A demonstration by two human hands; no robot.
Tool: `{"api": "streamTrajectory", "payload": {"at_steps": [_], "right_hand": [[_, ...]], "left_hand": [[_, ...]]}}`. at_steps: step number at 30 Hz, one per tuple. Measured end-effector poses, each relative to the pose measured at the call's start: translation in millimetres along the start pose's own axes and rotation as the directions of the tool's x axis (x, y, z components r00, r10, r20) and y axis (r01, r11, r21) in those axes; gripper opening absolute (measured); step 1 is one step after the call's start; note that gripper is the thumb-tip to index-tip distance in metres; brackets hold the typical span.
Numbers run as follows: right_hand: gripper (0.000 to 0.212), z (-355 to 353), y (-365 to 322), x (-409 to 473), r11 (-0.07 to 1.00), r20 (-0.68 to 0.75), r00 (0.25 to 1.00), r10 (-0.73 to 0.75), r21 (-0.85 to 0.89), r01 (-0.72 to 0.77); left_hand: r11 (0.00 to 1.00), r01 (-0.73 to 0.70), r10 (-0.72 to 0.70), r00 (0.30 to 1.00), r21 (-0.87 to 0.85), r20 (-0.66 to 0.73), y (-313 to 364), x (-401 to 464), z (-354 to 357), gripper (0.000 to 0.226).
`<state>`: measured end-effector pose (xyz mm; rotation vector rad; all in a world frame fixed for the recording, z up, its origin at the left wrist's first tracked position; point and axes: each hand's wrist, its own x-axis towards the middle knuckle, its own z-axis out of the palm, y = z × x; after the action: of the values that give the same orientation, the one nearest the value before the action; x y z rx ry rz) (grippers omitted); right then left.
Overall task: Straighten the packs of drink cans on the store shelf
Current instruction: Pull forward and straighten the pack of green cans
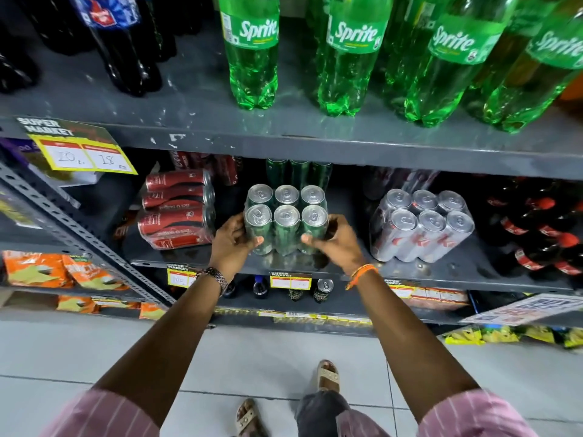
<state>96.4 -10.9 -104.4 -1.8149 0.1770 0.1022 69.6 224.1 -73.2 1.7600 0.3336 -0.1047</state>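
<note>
The green six-pack [285, 220] stands upright on the middle shelf [441, 272], can tops facing up, wrapped in clear film. Its six cans sit in two rows of three, and the long side of the pack runs parallel to the shelf's front edge. It stands close to that front edge, about midway along the visible shelf.

Both hands grip the pack from its two short ends. The left hand [232, 244] presses against the pack's left end, thumb laid across the front face and fingers curled behind. The right hand [336, 241] mirrors it on the right end, thumb on the front, fingers wrapped around the far side. Both forearms reach forward and up from below, nearly straight, with a watch [216, 279] on the left wrist and an orange thread band [361, 274] on the right.

To the left a red can pack [179, 209] lies on its side, its cans horizontal with their tops pointing right toward the green pack, near it but apart. To the right a silver six-pack [421, 225] stands tilted, leaning back and to the right, again two rows of three. More green cans [298, 173] stand behind the held pack, deeper on the shelf; three show.

On the shelf above, four Sprite bottles [252, 52] stand in the front row near its edge.
</note>
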Motion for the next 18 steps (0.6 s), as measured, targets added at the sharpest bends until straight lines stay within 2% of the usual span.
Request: {"api": "streamTrajectory", "payload": {"at_steps": [2, 3, 5, 7, 10, 13, 18], "right_hand": [[0.024, -13.1, -12.3, 10.4, 0.958, -0.014, 0.999, 0.051, 0.285, -0.045], [0.014, -18.7, -19.4, 17.3, 0.93, -0.07, 0.997, 0.043, 0.368, -0.014], [0.005, -23.8, -32.9, 34.2, 0.911, -0.146, 0.987, 0.065, 0.412, 0.001], [0.018, -18.6, -45.7, 50.1, 0.939, -0.085, 0.992, 0.091, 0.339, -0.057], [0.024, -4.6, -54.1, 66.2, 0.988, 0.048, 0.997, 0.064, 0.139, -0.07], [0.034, 1.8, -53.4, 67.3, 0.998, 0.152, 0.987, 0.051, 0.036, -0.057], [0.029, 1.3, -44.1, 54.4, 1.0, 0.132, 0.991, 0.003, 0.0, -0.003]], "left_hand": [[0.993, 0.089, -0.095, 0.991, -0.075, -0.093, 9.2, -9.4, 5.4, 0.076], [0.977, 0.142, -0.165, 0.976, -0.157, -0.144, 12.6, -15.8, 10.0, 0.073], [0.876, 0.233, -0.304, 0.946, -0.422, -0.109, 22.8, -32.6, 23.0, 0.061], [0.765, 0.287, -0.344, 0.939, -0.577, 0.01, 34.9, -44.7, 37.7, 0.054], [0.747, 0.268, -0.289, 0.955, -0.608, 0.065, 42.0, -46.0, 54.3, 0.03], [0.767, 0.254, -0.268, 0.961, -0.589, 0.065, 37.7, -38.5, 60.7, 0.042], [0.79, 0.259, -0.272, 0.96, -0.556, 0.061, 38.3, -15.0, 58.8, 0.053]]}}
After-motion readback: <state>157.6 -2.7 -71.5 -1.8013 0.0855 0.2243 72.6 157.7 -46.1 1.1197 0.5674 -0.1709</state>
